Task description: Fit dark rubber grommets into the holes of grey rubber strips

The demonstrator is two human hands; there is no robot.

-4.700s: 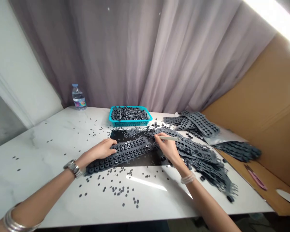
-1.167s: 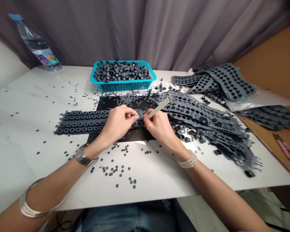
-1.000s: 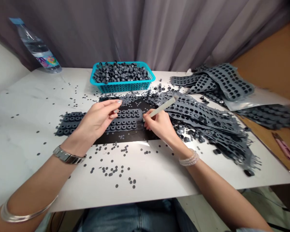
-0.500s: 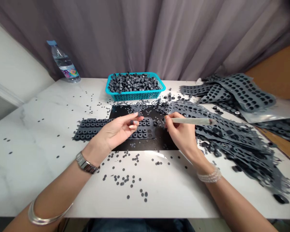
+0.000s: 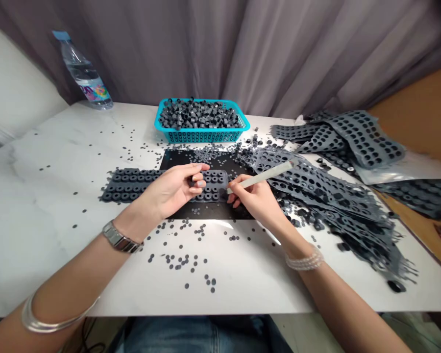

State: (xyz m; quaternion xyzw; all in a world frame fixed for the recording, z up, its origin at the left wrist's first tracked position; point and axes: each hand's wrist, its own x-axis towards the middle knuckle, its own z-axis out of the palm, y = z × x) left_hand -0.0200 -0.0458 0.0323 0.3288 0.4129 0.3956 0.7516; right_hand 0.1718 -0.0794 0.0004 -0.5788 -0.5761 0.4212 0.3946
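Note:
My left hand (image 5: pixel 174 191) is over the middle of a dark grey rubber sheet (image 5: pixel 132 185), which carries rows of raised rings. Its fingers are curled, and a small dark rubber piece (image 5: pixel 191 181) shows between them. My right hand (image 5: pixel 255 198) grips a long, pale, stick-like tool (image 5: pixel 270 173) in a pen hold. The tool's low end is at the right edge of the sheet; whether it touches a ring I cannot tell. Beneath the sheet lies a black mat (image 5: pixel 220 212).
A turquoise basket (image 5: pixel 202 136) full of small dark rubber pieces stands behind the mat. Punched sheets (image 5: pixel 316 181) are heaped on the right, more sheets (image 5: pixel 363 139) behind them. Small discs (image 5: pixel 178 262) litter the white table (image 5: pixel 40 245). A water bottle (image 5: pixel 86 78) stands back left.
My right hand has moved left with the tool, bringing its low end to the sheet's right edge. The left hand's fingers have curled in further. The whole view has shifted somewhat.

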